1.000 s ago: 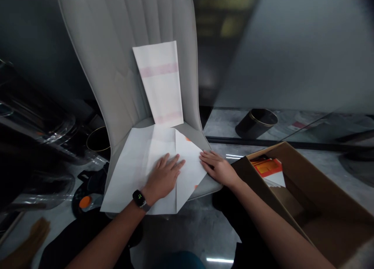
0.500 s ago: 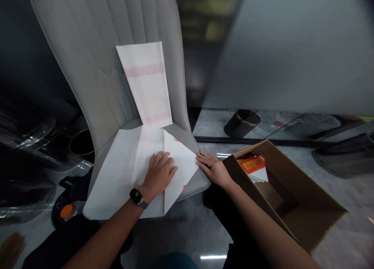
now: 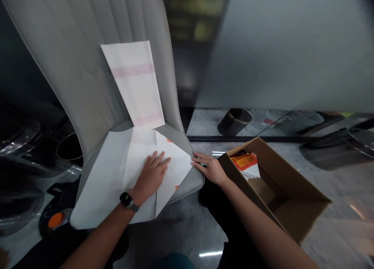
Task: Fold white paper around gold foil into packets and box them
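A large white paper sheet [image 3: 113, 171] lies across the grey chair's seat, its right part folded into a pointed flap [image 3: 172, 161] with small orange marks at its edges. My left hand [image 3: 152, 175], wearing a watch, rests flat on the sheet with fingers spread, reaching over the fold line. At the flap's right tip is my right hand [image 3: 212, 167]. Its fingers are stretched out and touch the tip by the seat edge. Behind, a folded white paper piece [image 3: 134, 89] with pale pink bands leans against the backrest.
The grey chair [image 3: 87, 85] stands before me. To its right, an open cardboard box [image 3: 292, 179] holds an orange-and-white item [image 3: 247, 161]. A black bin [image 3: 235, 121] shows near the glass panel. Left of the chair are another dark bin [image 3: 70, 148] and an orange round cap [image 3: 56, 220].
The view has shifted slightly, so the chair, papers and box sit further left. My left hand stays flat on the sheet; the fingers of my right hand have spread slightly at the flap's tip.
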`<move>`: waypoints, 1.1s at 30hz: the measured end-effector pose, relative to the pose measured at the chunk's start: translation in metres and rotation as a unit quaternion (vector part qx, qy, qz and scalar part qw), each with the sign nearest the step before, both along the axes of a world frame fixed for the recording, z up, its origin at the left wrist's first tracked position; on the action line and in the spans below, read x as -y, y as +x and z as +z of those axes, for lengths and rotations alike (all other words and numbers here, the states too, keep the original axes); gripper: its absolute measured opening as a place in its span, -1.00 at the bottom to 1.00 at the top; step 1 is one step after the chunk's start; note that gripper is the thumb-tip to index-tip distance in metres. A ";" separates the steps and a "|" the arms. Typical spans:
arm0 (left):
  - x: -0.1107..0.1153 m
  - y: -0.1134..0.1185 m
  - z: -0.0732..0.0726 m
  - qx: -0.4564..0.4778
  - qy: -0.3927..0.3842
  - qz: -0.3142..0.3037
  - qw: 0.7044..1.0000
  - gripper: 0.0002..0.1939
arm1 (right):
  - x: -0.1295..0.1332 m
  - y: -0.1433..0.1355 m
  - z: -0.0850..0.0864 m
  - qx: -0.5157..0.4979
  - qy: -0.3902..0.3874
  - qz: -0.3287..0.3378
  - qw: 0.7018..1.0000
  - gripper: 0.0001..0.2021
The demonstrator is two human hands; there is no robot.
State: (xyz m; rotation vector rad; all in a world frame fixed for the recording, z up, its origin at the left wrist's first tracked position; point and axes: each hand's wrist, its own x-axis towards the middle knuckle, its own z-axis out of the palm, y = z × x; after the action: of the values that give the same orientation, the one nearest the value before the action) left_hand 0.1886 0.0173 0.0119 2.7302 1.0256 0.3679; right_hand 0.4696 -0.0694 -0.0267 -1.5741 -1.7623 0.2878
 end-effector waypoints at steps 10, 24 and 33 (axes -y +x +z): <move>0.002 0.001 0.003 -0.020 0.011 0.007 1.000 -0.60 | 0.005 -0.018 0.019 0.113 0.002 0.032 0.993 -0.65; 0.003 0.002 0.001 -0.069 0.048 0.011 0.996 -0.52 | -0.010 -0.067 0.013 0.157 -0.037 0.030 0.987 -0.55; -0.004 0.001 0.008 -0.110 0.070 -0.023 0.991 -0.41 | -0.014 -0.063 0.023 0.061 -0.011 -0.010 0.998 -0.57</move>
State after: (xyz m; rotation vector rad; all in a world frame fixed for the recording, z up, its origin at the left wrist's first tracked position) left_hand 0.1896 0.0215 0.0202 2.9678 1.0223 0.1377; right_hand 0.4066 -0.0557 -0.0037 -1.6550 -1.8396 0.2058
